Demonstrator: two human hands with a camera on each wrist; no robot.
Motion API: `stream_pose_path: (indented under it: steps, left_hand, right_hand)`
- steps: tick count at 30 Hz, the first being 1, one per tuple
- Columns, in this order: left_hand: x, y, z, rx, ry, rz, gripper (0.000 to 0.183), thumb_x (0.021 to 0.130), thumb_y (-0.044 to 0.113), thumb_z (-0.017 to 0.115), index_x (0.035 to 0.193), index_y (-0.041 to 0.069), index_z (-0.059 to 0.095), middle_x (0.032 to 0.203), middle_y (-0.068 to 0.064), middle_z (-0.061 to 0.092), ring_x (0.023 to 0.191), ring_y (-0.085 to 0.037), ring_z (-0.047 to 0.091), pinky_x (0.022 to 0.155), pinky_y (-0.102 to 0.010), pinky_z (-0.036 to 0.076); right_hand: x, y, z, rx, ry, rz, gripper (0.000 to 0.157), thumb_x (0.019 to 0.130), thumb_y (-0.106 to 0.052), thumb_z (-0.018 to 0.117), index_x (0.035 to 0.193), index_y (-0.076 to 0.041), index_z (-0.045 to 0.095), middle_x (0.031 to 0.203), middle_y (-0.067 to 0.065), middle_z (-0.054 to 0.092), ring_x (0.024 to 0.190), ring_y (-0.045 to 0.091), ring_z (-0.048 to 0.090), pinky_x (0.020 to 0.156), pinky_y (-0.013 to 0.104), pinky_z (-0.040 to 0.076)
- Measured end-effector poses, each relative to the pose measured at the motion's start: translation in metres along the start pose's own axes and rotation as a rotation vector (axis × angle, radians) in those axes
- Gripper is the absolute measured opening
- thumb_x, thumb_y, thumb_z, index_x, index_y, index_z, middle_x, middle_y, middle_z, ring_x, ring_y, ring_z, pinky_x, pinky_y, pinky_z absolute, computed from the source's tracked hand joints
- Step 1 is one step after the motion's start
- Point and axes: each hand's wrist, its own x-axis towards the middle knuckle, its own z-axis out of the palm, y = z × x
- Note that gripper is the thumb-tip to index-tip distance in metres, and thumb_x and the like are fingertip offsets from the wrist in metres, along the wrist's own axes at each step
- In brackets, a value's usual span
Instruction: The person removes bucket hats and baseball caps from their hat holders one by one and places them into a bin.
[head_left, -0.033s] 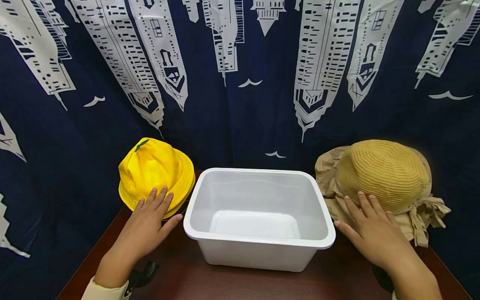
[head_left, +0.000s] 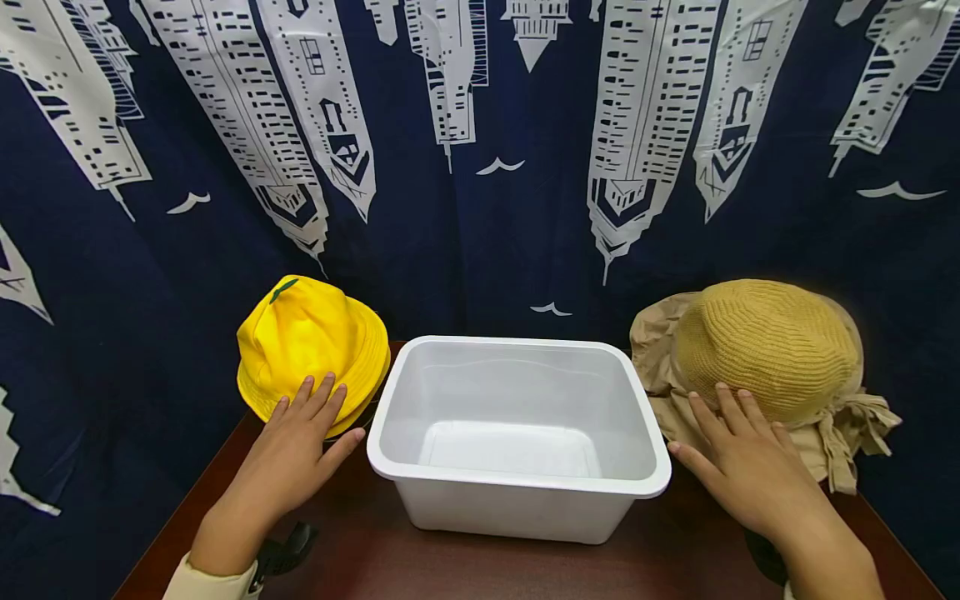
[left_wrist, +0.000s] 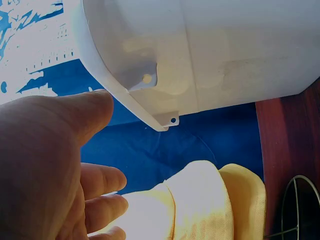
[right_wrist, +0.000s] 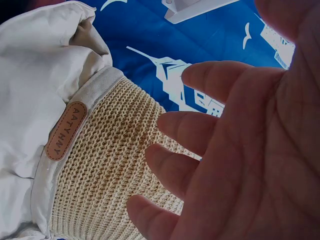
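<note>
On the left, a yellow bucket hat (head_left: 315, 337) with a small green leaf on top sits at the back of the table. My left hand (head_left: 288, 457) is in front of its brim, fingers spread and fairly straight. In the left wrist view, the hat (left_wrist: 200, 200) lies just past those fingertips. A hat (head_left: 768, 346) with a tan knitted crown and a beige cloth brim stands on the right. My right hand (head_left: 757, 475) reaches toward its front, fingers extended. In the right wrist view, a brown label (right_wrist: 66, 131) shows on its band. Neither hand grips anything.
Between the hats stands a white plastic bin (head_left: 517, 510), its inside bare. The reddish-brown table (head_left: 442, 567) runs beneath. A navy curtain (head_left: 510, 242) printed with white buildings hangs behind. Near the yellow hat, a thin wire ring (left_wrist: 297, 205) shows in the left wrist view.
</note>
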Motion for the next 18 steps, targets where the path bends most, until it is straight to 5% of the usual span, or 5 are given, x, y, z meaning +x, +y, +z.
stream_pose_path:
  steps: [18]
  left_hand:
    - [0.0008, 0.0018, -0.0004, -0.008, 0.003, -0.004, 0.076, 0.100, 0.057, 0.047, 0.149, -0.001, 0.041, 0.157, -0.022, 0.029, 0.146, -0.044, 0.019, 0.112, -0.067, 0.019]
  right_hand:
    - [0.0009, 0.0001, -0.0025, 0.014, 0.005, -0.007, 0.076, 0.102, -0.053, 0.043, 0.154, 0.001, 0.030, 0.156, 0.037, 0.009, 0.145, 0.053, -0.004, 0.103, 0.078, 0.007]
